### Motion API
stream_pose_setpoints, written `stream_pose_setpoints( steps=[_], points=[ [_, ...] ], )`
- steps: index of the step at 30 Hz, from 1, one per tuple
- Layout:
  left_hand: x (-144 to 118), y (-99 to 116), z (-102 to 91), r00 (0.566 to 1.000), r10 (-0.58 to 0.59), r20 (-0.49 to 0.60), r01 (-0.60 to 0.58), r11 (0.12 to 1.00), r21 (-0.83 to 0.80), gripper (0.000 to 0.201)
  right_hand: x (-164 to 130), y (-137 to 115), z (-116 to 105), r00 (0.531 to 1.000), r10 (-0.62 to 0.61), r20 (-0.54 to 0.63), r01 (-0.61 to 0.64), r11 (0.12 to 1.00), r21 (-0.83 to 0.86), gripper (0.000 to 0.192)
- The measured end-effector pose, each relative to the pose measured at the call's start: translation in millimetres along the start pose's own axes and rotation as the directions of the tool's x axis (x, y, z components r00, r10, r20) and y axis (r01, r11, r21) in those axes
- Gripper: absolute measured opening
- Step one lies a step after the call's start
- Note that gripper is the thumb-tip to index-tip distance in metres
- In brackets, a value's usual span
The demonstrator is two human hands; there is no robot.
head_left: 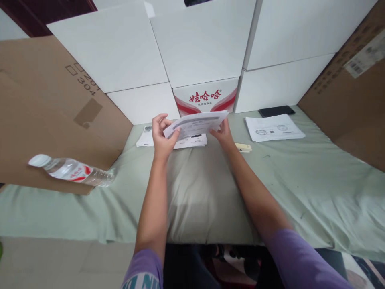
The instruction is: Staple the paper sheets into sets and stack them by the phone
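Note:
Between my hands, raised a little over the green cloth, is a printed paper sheet [200, 124]; whether it is one sheet or a few I cannot tell. My left hand [164, 134] pinches its left end, thumb on the near face. At the right end my right hand [221, 131] grips the lower edge. Behind and below the held paper lie more printed papers [192, 141] on the cloth, partly covered by it. A small pale yellow object [243, 147], perhaps a stapler, rests just right of my right wrist.
A stack of stamped papers [275, 128] and a black phone [276, 111] lie at the right. A clear water bottle [73, 170] stands at the left by a cardboard box [60, 104]. White boxes [204, 44] form a wall behind the cloth-covered surface [207, 200].

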State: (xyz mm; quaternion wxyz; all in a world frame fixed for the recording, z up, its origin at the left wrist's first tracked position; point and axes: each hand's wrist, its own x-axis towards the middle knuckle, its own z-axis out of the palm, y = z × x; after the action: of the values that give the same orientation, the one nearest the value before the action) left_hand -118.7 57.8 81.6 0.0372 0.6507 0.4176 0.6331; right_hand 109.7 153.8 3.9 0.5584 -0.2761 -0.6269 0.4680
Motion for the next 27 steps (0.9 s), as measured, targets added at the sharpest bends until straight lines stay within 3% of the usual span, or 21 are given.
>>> stream_pose_setpoints(
  steps=[3,7,11,13,15,16,18,24,27],
  points=[
    [5,9,-4.2,1.0,0.028,0.013,-0.028,1.0,-0.002,0.067,1,-18,-12,0.999,0.04,0.033,-0.043,0.992,0.115,0.09],
    [12,22,-5.7,0.999,0.045,0.018,-0.045,0.999,0.006,0.077,-11,-52,-28,0.973,0.151,0.175,-0.166,0.983,0.079,0.064],
    [-2,32,5.3,0.992,-0.079,0.094,0.085,0.995,-0.059,0.1,-46,-87,-47,0.989,0.141,0.052,-0.141,0.99,-0.002,0.058],
    [-23,34,17.2,0.954,-0.242,0.174,0.267,0.954,-0.136,0.095,-70,-96,-62,0.988,0.152,-0.01,-0.152,0.986,-0.061,0.055],
    [-47,35,31.3,0.856,-0.433,0.281,0.493,0.849,-0.192,0.075,-94,-98,-80,0.978,0.21,0.001,-0.209,0.971,-0.118,0.05],
    [-59,36,38.0,0.798,-0.493,0.347,0.576,0.793,-0.197,0.067,-104,-96,-88,0.971,0.239,0.013,-0.235,0.962,-0.138,0.049],
    [-78,37,48.7,0.752,-0.534,0.386,0.643,0.724,-0.249,0.061,-120,-91,-99,0.964,0.267,-0.002,-0.264,0.954,-0.145,0.049],
    [-96,37,56.7,0.793,-0.521,0.315,0.609,0.683,-0.404,0.05,-135,-85,-100,0.973,0.231,-0.005,-0.229,0.962,-0.15,0.042],
    [-101,33,58.6,0.777,-0.56,0.289,0.629,0.68,-0.376,0.05,-137,-88,-97,0.982,0.189,-0.013,-0.189,0.971,-0.147,0.04]
  ],
)
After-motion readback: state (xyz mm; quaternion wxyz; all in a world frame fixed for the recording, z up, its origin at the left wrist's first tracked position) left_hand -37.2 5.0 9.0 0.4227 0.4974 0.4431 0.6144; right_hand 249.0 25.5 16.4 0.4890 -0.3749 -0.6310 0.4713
